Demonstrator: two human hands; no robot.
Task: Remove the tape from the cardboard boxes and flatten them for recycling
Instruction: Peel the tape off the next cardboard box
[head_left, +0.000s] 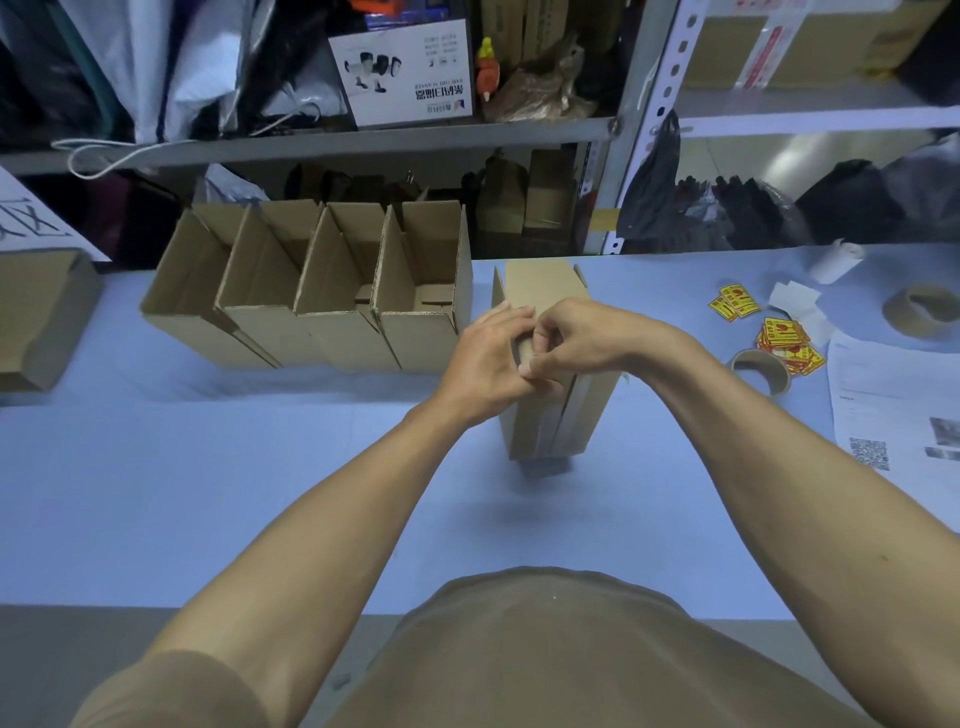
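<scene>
A small cardboard box (540, 415) is held just above the blue table (208, 493), its taped seam facing me. My left hand (483, 364) grips the box's left side with the fingers reaching over its top. My right hand (566, 338) pinches at the seam on the box's face with curled fingers; the tape end under the fingertips is hidden. A row of several open cardboard boxes (322, 291) stands at the back left of the table.
Another box (36, 317) lies at the far left edge. Two tape rolls (763, 369) (919, 312), yellow stickers (784, 338), a white paper roll (836, 260) and printed sheets (893, 405) sit at the right. Metal shelving (363, 140) full of goods rises behind the table.
</scene>
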